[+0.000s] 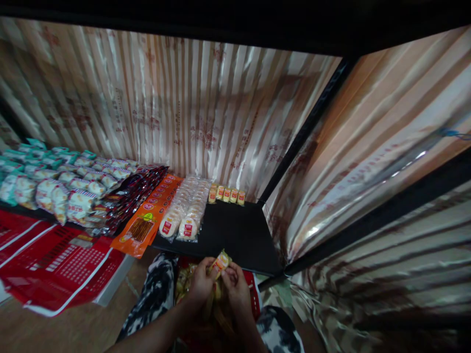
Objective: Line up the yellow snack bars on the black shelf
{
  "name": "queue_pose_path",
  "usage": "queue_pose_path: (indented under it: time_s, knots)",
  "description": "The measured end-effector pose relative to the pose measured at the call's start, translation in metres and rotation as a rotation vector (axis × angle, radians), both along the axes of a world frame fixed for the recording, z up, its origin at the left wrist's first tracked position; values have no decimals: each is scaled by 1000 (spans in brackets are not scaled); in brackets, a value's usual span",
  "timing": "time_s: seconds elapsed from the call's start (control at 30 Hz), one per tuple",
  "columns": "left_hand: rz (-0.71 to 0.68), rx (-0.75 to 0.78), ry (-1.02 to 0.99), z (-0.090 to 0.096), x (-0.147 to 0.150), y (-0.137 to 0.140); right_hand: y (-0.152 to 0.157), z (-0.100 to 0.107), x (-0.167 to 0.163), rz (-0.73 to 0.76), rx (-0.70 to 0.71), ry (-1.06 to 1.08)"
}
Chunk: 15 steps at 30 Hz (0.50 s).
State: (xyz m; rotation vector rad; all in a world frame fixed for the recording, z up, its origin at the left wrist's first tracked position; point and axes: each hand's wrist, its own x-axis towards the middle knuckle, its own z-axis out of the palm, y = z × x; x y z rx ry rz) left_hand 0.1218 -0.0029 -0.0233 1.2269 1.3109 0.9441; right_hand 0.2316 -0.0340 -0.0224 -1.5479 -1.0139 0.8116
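Observation:
Between my two hands I hold a small yellow-wrapped snack packet (221,262). My left hand (202,279) pinches its left side, and my right hand (237,287) has its fingers closed on the right edge. Below them, between my knees, an open red bag (255,294) holds several more yellow-wrapped packets (183,283), partly hidden by my hands and forearms. A short row of similar small packets (230,194) stands at the back of the black shelf (239,235), beside the curtain.
Left of the row lie clear packs of round white crackers (189,223), an orange snack bag (142,228), dark red packets (128,196) and several white-and-teal bags (51,191). A red printed sack (73,264) hangs at left. Black posts (305,132) frame a striped curtain (206,108).

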Motion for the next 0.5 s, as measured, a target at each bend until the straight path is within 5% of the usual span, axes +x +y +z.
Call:
queue_pose_path:
  time_s: [0.17,0.5]
  knots:
    - [48,-37,23,13,8,20,19,4,-6,75,-40,124]
    - [76,130,379,49,28,81,116,8,19,27,-23,-112]
